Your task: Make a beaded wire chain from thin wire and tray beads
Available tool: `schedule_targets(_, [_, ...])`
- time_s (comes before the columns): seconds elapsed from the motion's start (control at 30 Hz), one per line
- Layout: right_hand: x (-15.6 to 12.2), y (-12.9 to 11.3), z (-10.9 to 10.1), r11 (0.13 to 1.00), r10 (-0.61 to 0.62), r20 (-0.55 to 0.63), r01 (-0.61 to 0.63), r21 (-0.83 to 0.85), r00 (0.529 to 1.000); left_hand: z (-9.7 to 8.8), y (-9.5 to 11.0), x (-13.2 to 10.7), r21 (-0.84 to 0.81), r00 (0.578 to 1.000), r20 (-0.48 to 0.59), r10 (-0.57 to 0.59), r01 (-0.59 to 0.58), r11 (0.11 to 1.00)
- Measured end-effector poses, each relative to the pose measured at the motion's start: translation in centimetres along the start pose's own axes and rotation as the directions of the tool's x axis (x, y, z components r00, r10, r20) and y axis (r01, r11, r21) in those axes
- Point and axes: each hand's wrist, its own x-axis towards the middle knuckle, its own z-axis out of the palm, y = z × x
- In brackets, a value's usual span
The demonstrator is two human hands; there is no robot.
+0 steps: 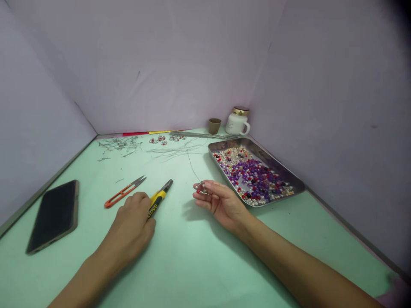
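My left hand is closed around the rear of a yellow-and-black tool with dark lettering and a dark tip, lying on the table. The hand hides its back end, so its exact kind is unclear. Just left of those fingers are orange thread snips. Above the table, my right hand pinches a small beaded wire piece between thumb and fingers. It has silvery beads and a red one, and a thin wire tail rises from it toward the back.
Right of my right hand, a metal tray holds loose beads. Finished-looking beaded pieces, wire scraps and loose wires lie at the back. A brown cup and white lidded mug stand behind. A phone lies left.
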Motion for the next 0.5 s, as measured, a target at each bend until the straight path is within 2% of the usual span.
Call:
schedule_targets(0.23, [-0.2,0.2,-0.1,0.997,0.073,0.038,-0.072,-0.023,0.997,1.0,0.4,0.1,0.003,0.999,-0.017,-0.034,0.034,0.999])
schedule_targets(0.37, [-0.2,0.4,0.0,0.992,0.125,0.063,-0.125,0.003,0.99,0.9,0.9,-0.1,-0.202,0.992,-0.128,0.01,-0.036,0.979])
schedule_targets(0.43, [-0.3,0.7,0.0,0.987,0.159,0.084,-0.161,0.017,0.984,0.6,1.5,-0.3,-0.343,0.985,-0.171,-0.008,-0.051,0.938])
schedule_targets(0.5, [-0.4,1.0,0.0,0.982,0.182,0.114,-0.186,0.028,0.977,0.3,2.0,-0.6,-0.468,0.985,-0.163,-0.055,-0.028,0.883])
